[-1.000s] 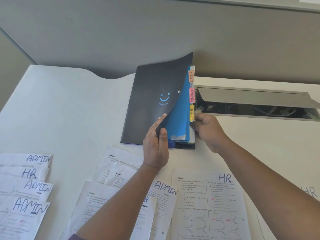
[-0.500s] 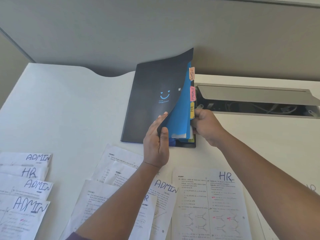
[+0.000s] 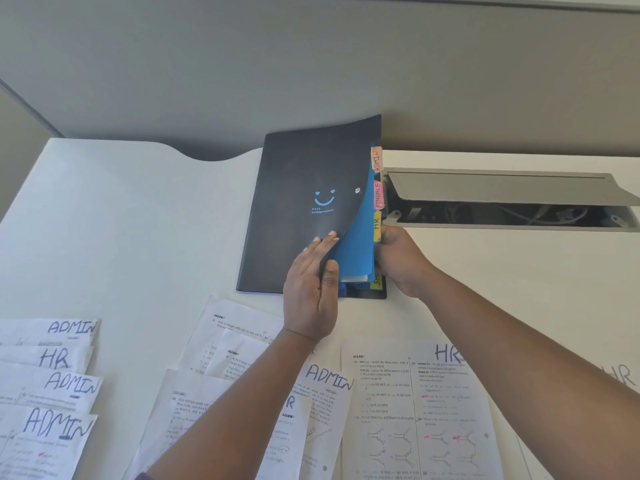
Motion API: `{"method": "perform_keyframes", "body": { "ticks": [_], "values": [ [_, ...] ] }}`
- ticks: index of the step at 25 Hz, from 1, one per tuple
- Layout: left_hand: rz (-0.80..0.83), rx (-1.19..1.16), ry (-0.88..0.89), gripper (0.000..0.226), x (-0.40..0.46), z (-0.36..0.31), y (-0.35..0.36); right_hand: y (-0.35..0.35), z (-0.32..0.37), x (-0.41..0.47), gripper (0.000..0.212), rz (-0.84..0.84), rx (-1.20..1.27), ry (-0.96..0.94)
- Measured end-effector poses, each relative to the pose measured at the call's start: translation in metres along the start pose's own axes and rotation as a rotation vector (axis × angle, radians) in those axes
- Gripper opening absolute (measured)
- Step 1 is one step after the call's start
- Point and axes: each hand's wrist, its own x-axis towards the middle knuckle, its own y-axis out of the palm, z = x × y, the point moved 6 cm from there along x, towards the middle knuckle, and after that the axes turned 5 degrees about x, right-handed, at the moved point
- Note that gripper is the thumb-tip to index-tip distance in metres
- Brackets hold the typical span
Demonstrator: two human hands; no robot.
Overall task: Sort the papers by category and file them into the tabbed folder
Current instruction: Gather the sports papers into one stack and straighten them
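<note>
On the white worktop (image 3: 138, 220), the left hand (image 3: 311, 289) has lowered the folder (image 3: 304, 209) cover, pinching it, while the right hand (image 3: 398, 258) grips the tabs (image 3: 377, 192); filing waits.

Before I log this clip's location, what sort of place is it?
Probably an office desk: a white desk against a grey partition, an open cable hatch, and a folder tabbed ADMIN, FINANCE, HR.

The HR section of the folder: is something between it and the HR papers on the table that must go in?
Yes. The black front cover and the blue divider lie over it, only partly lifted by the left hand. The right hand grips the edge at the HR tab. The HR paper lies loose.
</note>
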Motion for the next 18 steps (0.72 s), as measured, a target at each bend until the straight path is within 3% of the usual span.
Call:
{"method": "perform_keyframes", "body": {
  "ticks": [10, 15, 18],
  "values": [
    [0.173, 0.298, -0.077, 0.054, 0.006, 0.001, 0.010, -0.003, 0.005, -0.010, 0.024, -0.072, -0.104, -0.033],
    [0.531, 0.592, -0.011, 0.046, 0.010, -0.005, 0.018, -0.036, 0.003, -0.050, 0.029, -0.209, -0.089, -0.036],
    [0.763, 0.802, 0.037, 0.065, 0.013, -0.012, 0.016, -0.065, -0.005, -0.094, 0.032, -0.226, -0.136, -0.019]
  ]
}}
